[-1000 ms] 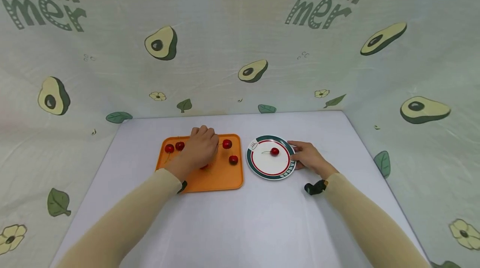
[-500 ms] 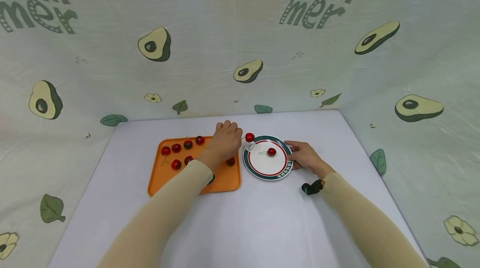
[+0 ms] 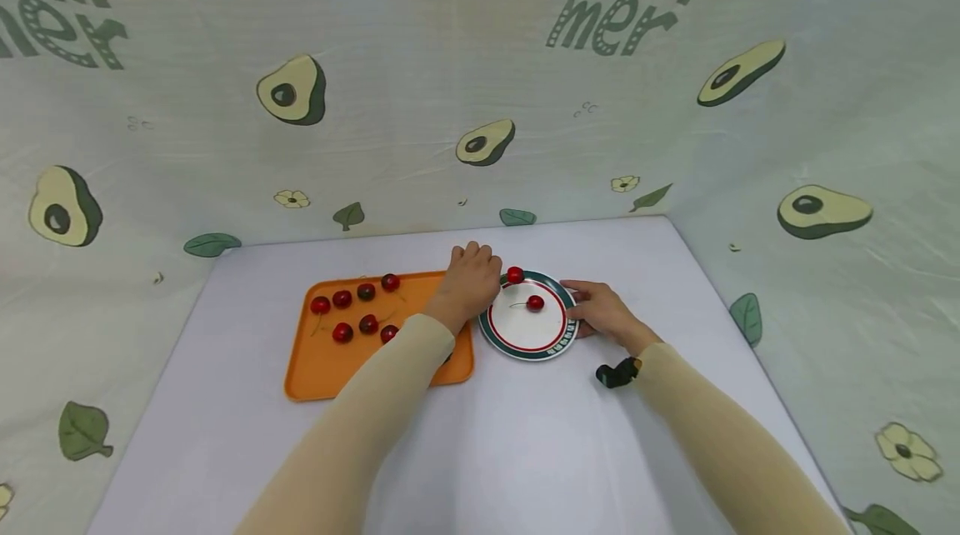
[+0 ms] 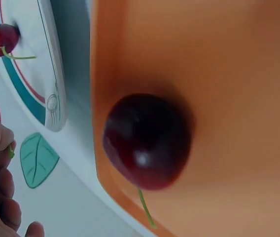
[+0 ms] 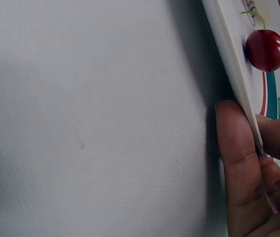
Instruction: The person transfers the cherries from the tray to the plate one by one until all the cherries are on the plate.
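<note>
So you've got the avocado-print cloth (image 3: 412, 35) up as your backdrop, with the white table (image 3: 525, 452) in front. Your left sleeve (image 3: 375, 410) cuts across the orange tray (image 3: 322, 372), hiding part of it. Just beside that is the plate (image 3: 517, 331), white with green and red rings. Your right hand (image 3: 603, 312) has the plate pinched by its right rim, fingers above and below the edge. Your left hand (image 3: 472, 281) is pinching a cherry by its stem, and that pinched cherry (image 3: 515, 275) is at the plate's far edge; can't tell if it's touching. A second cherry (image 3: 535, 303) lies near the plate's middle. The tray cherries (image 3: 342, 332) sit mostly toward the far side. Tiniest bit: the green stem (image 4: 11, 151) poking from your left fingers.
</note>
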The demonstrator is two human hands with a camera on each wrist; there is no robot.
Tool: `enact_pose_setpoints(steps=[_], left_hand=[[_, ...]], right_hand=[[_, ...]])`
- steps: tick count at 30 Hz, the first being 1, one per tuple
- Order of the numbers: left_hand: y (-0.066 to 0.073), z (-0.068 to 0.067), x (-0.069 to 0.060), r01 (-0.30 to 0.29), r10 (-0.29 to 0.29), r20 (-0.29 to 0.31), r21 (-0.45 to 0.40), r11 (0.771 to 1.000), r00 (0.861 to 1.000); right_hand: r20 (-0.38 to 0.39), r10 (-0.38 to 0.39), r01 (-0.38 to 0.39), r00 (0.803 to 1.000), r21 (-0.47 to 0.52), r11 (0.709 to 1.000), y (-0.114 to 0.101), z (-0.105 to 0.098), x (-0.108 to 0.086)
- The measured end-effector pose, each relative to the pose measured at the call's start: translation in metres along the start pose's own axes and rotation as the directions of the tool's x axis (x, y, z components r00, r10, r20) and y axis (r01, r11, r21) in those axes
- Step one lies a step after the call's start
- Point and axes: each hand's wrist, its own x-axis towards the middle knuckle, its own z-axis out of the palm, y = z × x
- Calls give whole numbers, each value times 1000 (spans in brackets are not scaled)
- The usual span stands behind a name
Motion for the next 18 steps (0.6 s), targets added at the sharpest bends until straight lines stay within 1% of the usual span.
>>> enact_pose_setpoints(steps=[3, 7, 12, 18], left_hand=[[6, 0, 5, 9, -10, 19, 11, 1000, 1000], [15, -1, 9, 6, -7, 44, 33, 999, 999], [25, 1, 14, -3, 0, 69, 47, 999, 998], [31, 4, 19, -15, 11, 80, 54, 998, 997]], right_hand=[[-2, -1, 1, 1000, 6, 1000, -1, 1, 0], [-1, -5, 5, 1000, -2, 1000, -1, 2, -1], [5, -6, 6, 1000, 14, 1000, 0, 3, -2], [8, -10, 10, 1000, 27, 1000, 0, 0, -1]])
